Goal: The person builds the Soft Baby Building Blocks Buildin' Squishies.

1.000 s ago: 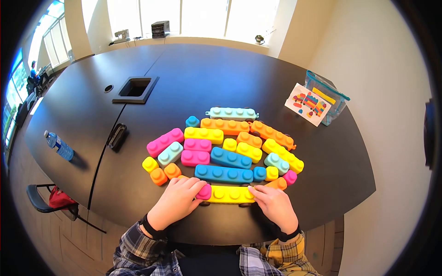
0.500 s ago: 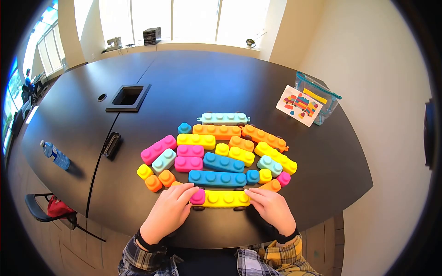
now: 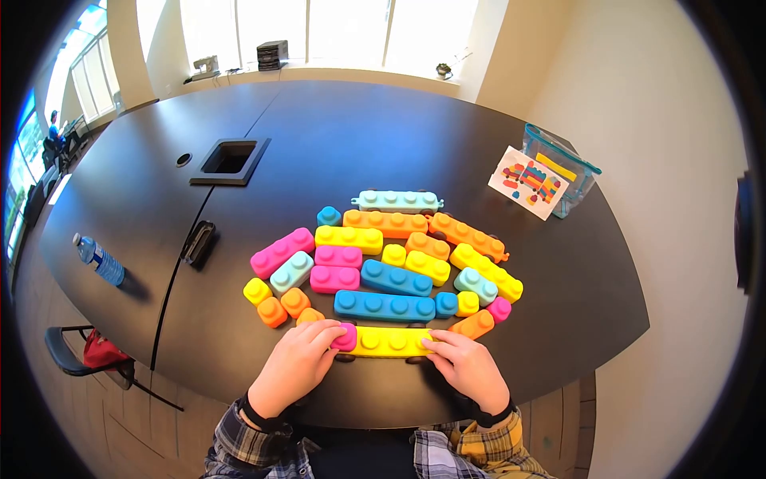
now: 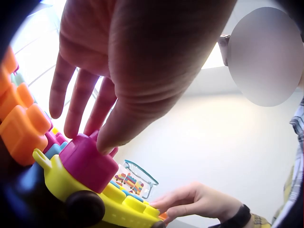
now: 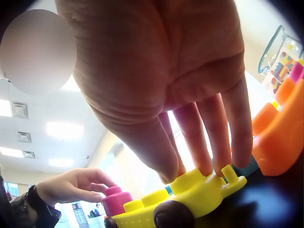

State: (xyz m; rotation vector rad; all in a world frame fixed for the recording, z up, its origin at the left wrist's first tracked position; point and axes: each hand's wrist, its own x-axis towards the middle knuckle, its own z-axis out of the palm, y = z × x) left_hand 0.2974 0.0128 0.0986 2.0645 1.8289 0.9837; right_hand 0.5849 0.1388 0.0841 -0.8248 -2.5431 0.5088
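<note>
Left hand point(image 3: 294, 364) pinches pink block point(image 4: 90, 164) beneath it.

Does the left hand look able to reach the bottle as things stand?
Probably not without leaning: the bottle is far leftward, and the left hand pinches a pink block, though the table between looks free.

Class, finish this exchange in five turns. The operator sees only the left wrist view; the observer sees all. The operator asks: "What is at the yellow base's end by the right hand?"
Observer: The yellow wheeled base ends there in a raised peg.
Operator: How many studs has the long blue brick nearest it?
Observer: Four, in a single row.
Operator: Anything to drink nearby?
Observer: A water bottle, on the table.
</note>
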